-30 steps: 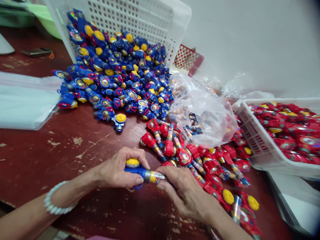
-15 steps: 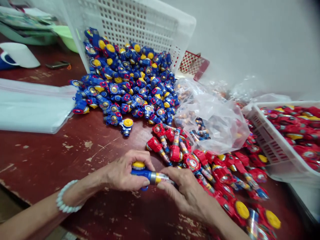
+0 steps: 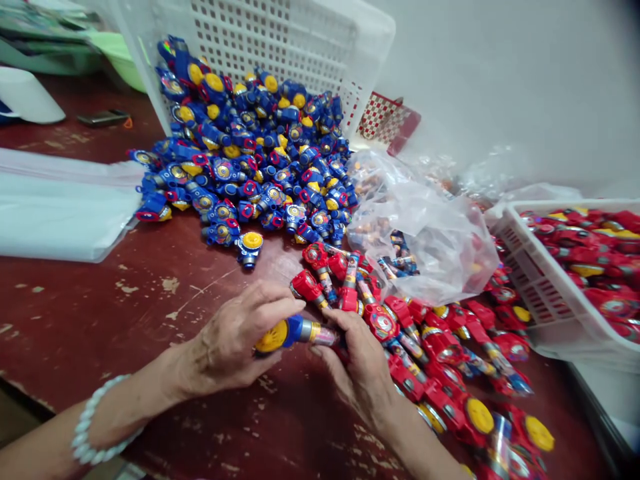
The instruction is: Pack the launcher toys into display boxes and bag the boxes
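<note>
- Wearing a pale bead bracelet (image 3: 100, 420) on the left wrist, nearer than the clear plastic bag (image 3: 430, 233) and well to its left.
- Holding a blue toy (image 3: 294, 327) between left hand (image 3: 230, 337) and right hand (image 3: 363, 363), nearer than the plastic bag and to its left, above the scuffed desk (image 3: 185, 293).
- Curling the left fingers around the end with the yellow disc (image 3: 273, 337); hard to judge how firmly.
- Pinching the slim tube (image 3: 324, 335) between right thumb and forefinger, tip hidden in the grip.
- Probably best to brace the blue body with the left hand, line tube and body up straight at the grey collar (image 3: 306, 331), and apply only gentle force from the right; likely to strain the joint if bent sideways.
- Better, too, to grip the tube close to the collar and spare the disc any hard squeeze, as possibly a moving part.
- Mind the red toys (image 3: 383, 323) heaped on the near side of the plastic bag, close beside the right hand and easy to knock.
- Noting a stray blue piece (image 3: 249, 251) left of the plastic bag, yellow face up.
- Noting a white crate (image 3: 540, 300) of red toys to its right.
- Seeing flat plastic sheets (image 3: 55, 213) well to its left.
- Seeing, beyond and left of it, a blue pile (image 3: 240, 173) at the mouth of a tipped white basket (image 3: 250, 27).
</note>
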The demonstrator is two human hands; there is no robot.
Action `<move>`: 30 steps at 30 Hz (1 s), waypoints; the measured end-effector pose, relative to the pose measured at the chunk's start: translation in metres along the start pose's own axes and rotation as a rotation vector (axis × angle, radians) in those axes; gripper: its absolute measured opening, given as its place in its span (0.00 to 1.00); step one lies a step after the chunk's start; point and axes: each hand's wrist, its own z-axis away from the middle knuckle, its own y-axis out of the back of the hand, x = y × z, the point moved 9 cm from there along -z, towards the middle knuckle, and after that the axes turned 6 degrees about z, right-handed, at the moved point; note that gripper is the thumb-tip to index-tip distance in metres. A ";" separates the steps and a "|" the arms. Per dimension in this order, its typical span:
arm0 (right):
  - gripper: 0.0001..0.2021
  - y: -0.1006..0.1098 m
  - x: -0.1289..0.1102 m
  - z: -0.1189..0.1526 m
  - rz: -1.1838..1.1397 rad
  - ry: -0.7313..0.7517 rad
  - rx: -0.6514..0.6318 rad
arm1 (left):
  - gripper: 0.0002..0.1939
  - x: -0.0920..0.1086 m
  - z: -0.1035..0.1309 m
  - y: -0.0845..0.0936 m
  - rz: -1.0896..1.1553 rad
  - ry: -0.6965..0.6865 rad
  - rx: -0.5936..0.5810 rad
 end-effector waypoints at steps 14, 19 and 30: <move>0.13 0.043 0.096 -0.063 0.551 -0.276 -0.029 | 0.28 -0.145 -0.046 0.052 -0.885 0.541 -0.127; 0.13 0.085 0.194 -0.075 0.657 -0.574 -0.158 | 0.19 -0.169 -0.048 0.037 -0.680 0.611 -0.222; 0.10 0.062 0.218 -0.062 0.711 -0.763 -0.232 | 0.25 -0.149 -0.016 0.034 0.828 0.947 0.352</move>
